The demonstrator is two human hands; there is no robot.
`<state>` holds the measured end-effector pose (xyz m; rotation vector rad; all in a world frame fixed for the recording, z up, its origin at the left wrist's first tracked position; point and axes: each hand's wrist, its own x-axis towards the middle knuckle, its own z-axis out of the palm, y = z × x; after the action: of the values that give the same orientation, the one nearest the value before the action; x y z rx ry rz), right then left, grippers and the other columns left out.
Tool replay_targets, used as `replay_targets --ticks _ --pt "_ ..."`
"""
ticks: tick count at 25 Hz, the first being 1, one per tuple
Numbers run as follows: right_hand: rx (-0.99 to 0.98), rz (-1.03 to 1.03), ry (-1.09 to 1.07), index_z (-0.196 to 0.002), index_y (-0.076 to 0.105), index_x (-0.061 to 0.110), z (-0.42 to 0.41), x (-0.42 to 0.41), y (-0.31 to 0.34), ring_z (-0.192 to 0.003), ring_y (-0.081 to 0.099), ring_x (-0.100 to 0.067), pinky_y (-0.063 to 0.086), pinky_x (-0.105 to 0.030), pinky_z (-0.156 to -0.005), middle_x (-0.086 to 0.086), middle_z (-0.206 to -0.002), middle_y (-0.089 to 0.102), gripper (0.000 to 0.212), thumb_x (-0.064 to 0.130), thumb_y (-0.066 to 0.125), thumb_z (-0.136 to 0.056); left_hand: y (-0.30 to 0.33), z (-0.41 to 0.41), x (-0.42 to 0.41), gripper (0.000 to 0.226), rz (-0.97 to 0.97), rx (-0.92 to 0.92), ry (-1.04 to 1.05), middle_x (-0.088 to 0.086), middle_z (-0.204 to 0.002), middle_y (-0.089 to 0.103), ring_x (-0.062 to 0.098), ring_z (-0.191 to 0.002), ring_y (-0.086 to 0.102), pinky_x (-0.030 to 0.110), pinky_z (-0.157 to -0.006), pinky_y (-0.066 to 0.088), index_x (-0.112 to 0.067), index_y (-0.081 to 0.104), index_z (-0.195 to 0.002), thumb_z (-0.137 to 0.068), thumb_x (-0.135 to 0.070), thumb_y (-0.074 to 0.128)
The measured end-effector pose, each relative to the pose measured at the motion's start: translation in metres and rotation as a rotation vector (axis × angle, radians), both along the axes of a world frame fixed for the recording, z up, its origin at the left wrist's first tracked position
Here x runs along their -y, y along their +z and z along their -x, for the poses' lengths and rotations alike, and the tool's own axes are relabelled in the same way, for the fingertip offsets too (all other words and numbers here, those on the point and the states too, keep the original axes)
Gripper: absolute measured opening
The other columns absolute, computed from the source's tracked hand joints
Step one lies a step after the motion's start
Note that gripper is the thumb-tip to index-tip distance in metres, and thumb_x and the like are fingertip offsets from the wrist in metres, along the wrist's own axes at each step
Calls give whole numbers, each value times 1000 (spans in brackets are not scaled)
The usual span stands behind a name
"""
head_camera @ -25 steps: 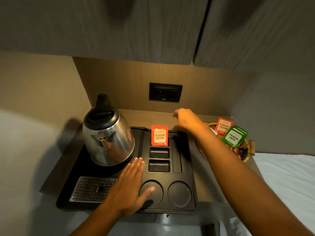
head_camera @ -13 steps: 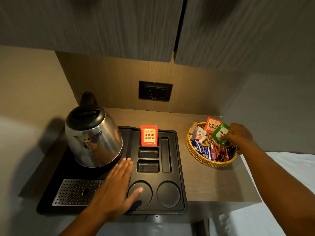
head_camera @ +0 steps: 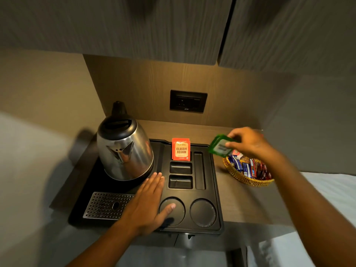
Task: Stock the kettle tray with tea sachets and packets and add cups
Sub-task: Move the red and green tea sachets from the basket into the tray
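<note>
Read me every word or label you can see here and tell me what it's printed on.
"WING", "CLASSIC ASSAM": orange sachets standing in the tray.
Green sachets in the right hand: label blurred, unreadable.
Wrappers in the basket: too small.
Mark on the wall socket: too small.

Black wall socket (head_camera: 188,101) set in the wood back panel (head_camera: 146,89), far centre. Grey wood-grain cabinet doors (head_camera: 134,26) overhead, vertical seam between them right of centre. Wood counter (head_camera: 238,205) runs under everything, plain beige wall (head_camera: 42,87) on the left, white fabric surface (head_camera: 331,191) at near right, blurred.
</note>
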<state>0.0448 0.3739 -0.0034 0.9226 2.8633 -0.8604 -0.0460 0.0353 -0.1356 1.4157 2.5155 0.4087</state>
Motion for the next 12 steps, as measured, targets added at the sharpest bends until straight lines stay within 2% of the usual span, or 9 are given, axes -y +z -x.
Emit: replay_targets --ticks 2,3,7,10,12 --pt "49 40 126 -90 65 30 37 48 -17 -81 59 -8 41 -21 -59 9 -89 65 9 25 70 -84 -2 1 1 87 2 -2 -4 -5 -161 -13 7 -145 -20 35 -121 -1 -27 -17 -146 -84 -80 11" --pt "71 40 155 -98 66 25 54 65 -24 -85 59 -9 43 -22 -64 7 -95 66 15 26 69 -84 -3 1 1 86 1 -5 -5 -5 -162 -12 7 -146 -19 35 -121 0 -27 -16 -147 -84 -79 12" --pt "226 5 197 -115 65 15 92 88 -51 -103 63 -21 53 -36 -85 -6 -116 67 34 26 70 -84 -4 1 1 88 -13 -25 -4 -4 -162 -8 7 -146 -18 32 -119 -4 -24 -8 -151 -85 -79 13" --pt "313 0 197 -112 66 13 101 89 -59 -98 62 -21 50 -33 -82 -8 -115 67 32 25 72 -83 -4 1 1 90 -16 -39 -5 -3 -162 -8 8 -146 -17 30 -118 -5 -21 -4 -153 -86 -78 13" --pt "264 24 145 -107 67 13 95 84 -59 -90 61 -20 48 -31 -75 -7 -110 68 29 25 74 -81 -6 2 1 90 -19 -38 -5 -4 -162 -9 7 -146 -18 30 -118 -6 -22 -6 -153 -86 -78 12"
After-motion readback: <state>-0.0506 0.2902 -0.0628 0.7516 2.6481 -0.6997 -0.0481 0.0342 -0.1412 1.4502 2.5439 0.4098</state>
